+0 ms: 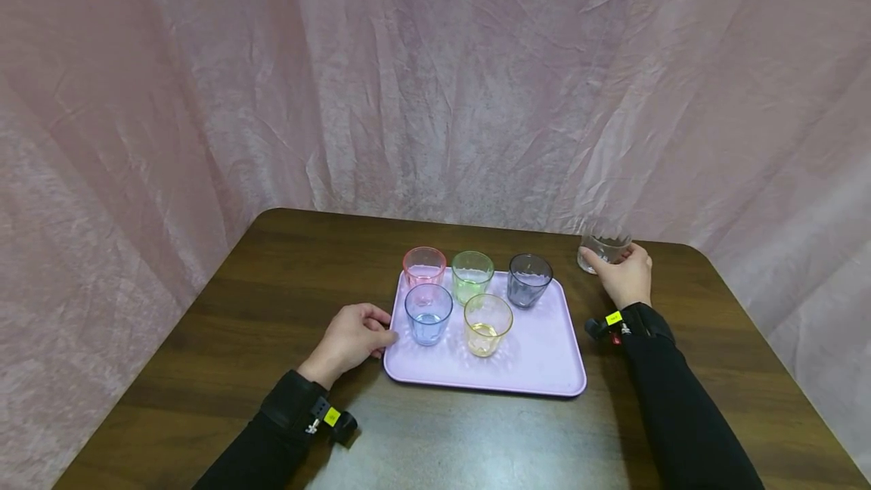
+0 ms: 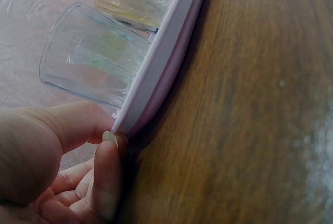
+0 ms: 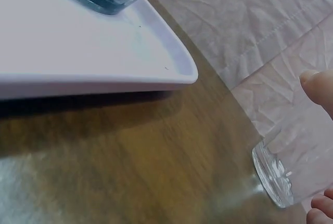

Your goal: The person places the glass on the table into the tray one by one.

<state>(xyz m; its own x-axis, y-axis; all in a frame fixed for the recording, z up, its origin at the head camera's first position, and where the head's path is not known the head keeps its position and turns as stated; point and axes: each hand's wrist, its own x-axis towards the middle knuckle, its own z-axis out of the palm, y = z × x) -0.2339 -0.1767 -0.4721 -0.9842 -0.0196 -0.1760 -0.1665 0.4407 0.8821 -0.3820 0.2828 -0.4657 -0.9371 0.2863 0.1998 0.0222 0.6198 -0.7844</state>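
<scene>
A lilac tray (image 1: pixel 537 369) lies on the table and carries several tinted glasses. Along its back stand a pink glass (image 1: pixel 424 267), a green glass (image 1: pixel 472 274) and a grey glass (image 1: pixel 528 282). In front of them are a blue glass (image 1: pixel 428 316) and a yellow glass (image 1: pixel 486 327). My left hand (image 1: pixel 350 342) pinches the tray's left edge between thumb and finger, beside the blue glass. Right of the tray, near the table's back edge, my right hand (image 1: pixel 626 276) grips an upright clear glass (image 1: pixel 604 246), thumb and fingers on opposite sides. Whether its base touches the table, I cannot tell.
The brown wooden table (image 1: pixel 272 278) has rounded back corners. Behind it hangs a pinkish, wrinkled cloth (image 1: pixel 435 97). The tray's front right part is bare surface, in front of the grey glass.
</scene>
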